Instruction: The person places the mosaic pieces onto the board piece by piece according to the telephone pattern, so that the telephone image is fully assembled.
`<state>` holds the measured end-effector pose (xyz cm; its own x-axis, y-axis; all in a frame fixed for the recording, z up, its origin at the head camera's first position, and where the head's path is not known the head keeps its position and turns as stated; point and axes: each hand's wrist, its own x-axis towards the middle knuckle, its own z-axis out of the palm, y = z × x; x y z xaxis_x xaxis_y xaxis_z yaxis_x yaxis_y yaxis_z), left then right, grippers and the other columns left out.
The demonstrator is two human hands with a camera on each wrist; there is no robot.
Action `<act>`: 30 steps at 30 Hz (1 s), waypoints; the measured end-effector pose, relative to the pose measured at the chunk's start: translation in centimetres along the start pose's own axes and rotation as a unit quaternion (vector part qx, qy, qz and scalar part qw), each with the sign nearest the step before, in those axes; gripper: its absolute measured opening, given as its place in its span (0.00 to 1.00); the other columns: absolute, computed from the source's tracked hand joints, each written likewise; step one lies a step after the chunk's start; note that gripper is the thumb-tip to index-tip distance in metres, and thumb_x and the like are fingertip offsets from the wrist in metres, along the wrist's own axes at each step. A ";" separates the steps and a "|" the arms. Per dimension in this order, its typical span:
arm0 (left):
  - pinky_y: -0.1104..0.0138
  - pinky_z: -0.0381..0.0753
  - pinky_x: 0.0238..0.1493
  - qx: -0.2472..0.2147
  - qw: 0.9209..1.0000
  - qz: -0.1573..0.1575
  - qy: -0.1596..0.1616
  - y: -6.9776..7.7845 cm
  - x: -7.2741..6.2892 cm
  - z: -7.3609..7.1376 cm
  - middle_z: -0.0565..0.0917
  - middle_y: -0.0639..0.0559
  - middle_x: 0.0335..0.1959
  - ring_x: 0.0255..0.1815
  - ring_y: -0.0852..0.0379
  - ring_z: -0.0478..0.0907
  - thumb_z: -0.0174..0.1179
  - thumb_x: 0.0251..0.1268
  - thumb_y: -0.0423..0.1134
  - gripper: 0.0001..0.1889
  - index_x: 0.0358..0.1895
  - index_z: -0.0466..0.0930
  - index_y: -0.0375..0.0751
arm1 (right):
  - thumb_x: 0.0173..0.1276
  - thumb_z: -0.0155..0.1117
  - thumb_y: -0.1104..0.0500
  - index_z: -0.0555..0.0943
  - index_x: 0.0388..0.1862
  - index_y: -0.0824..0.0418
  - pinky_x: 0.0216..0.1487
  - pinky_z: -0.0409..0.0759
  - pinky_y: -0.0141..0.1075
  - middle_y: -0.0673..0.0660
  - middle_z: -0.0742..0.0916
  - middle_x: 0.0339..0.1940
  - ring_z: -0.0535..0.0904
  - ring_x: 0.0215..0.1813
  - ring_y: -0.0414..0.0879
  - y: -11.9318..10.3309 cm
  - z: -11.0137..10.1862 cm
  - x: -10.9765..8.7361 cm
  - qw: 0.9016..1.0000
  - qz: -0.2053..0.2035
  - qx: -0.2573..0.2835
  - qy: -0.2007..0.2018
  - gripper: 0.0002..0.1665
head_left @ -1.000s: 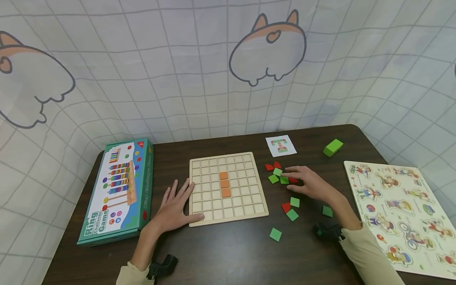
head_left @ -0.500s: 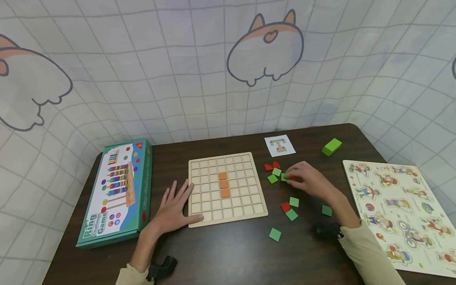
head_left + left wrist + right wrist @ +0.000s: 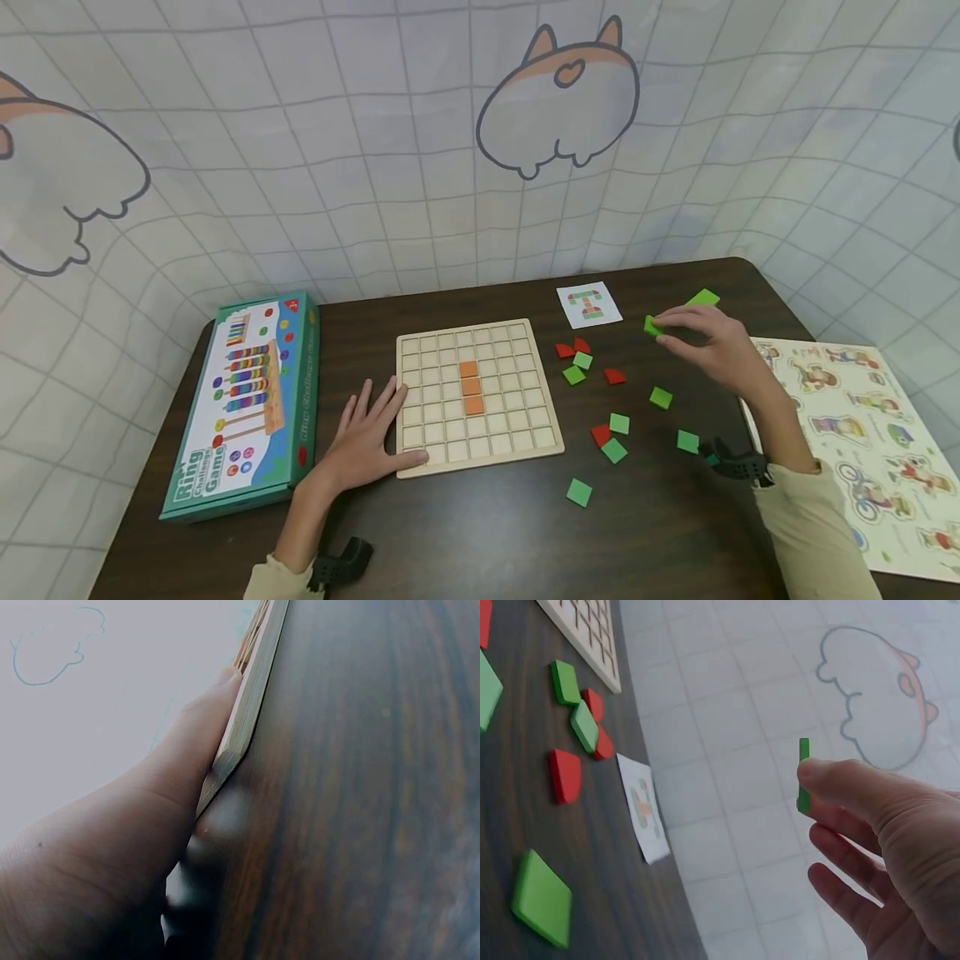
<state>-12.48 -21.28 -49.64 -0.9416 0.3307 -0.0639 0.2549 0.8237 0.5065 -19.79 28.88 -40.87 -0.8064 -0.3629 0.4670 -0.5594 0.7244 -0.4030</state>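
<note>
A green square tile [image 3: 804,796] is pinched on edge between the thumb and forefinger of my right hand [image 3: 708,343], raised above the table's right side. My left hand [image 3: 363,437] rests with spread fingers at the left edge of a wooden grid board [image 3: 517,421]. Its thumb lies over the board's front corner, as the left wrist view also shows. Three orange tiles [image 3: 471,387] sit in a column in the board's cells. Right of the board lie several loose green tiles [image 3: 661,397] and red quarter-round pieces [image 3: 615,377]. A picture card [image 3: 600,317] shows a red, green and orange pattern.
A boxed ring game [image 3: 232,408] lies at the left. Behind my right hand is a green block [image 3: 705,297], partly covered. A board of printed figures [image 3: 892,442] lies at the right edge. A white gridded curtain [image 3: 420,167] hangs behind the table.
My right hand has lifted a green tile from the pile and moved right with it. Another green tile now lies apart, right of the pile. My left hand stays put.
</note>
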 end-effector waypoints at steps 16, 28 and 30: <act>0.38 0.33 0.75 0.010 1.000 -0.001 0.008 0.3 0.1 0.0 0.46 0.48 0.81 0.80 0.35 0.34 0.62 0.51 0.70 0.56 0.79 0.46 0.51 | 0.66 0.65 0.62 0.84 0.52 0.62 0.58 0.77 0.51 0.60 0.85 0.53 0.79 0.57 0.57 -8.4 10.9 8.7 0.989 -0.047 0.080 -0.116 0.15; 0.37 0.35 0.74 0.011 1.000 -0.002 0.011 0.4 -0.1 0.1 0.47 0.47 0.81 0.80 0.34 0.35 0.63 0.52 0.69 0.55 0.79 0.46 0.50 | 0.70 0.61 0.63 0.84 0.52 0.62 0.59 0.80 0.44 0.59 0.85 0.55 0.80 0.58 0.53 -12.2 18.9 10.9 0.968 -0.021 0.030 -0.247 0.14; 0.37 0.34 0.75 0.014 1.000 -0.004 0.010 0.3 -0.1 -0.1 0.46 0.47 0.81 0.80 0.34 0.34 0.62 0.52 0.69 0.55 0.79 0.46 0.51 | 0.70 0.61 0.63 0.85 0.52 0.61 0.58 0.80 0.42 0.58 0.85 0.54 0.81 0.56 0.52 -12.3 19.3 11.0 0.967 -0.021 0.028 -0.253 0.14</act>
<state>-12.31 -21.07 -49.39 -0.9475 0.3157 -0.0510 0.2535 0.8386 0.4822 -25.46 4.66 -45.92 -0.7661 -0.6411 0.0448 -0.5910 0.6754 -0.4411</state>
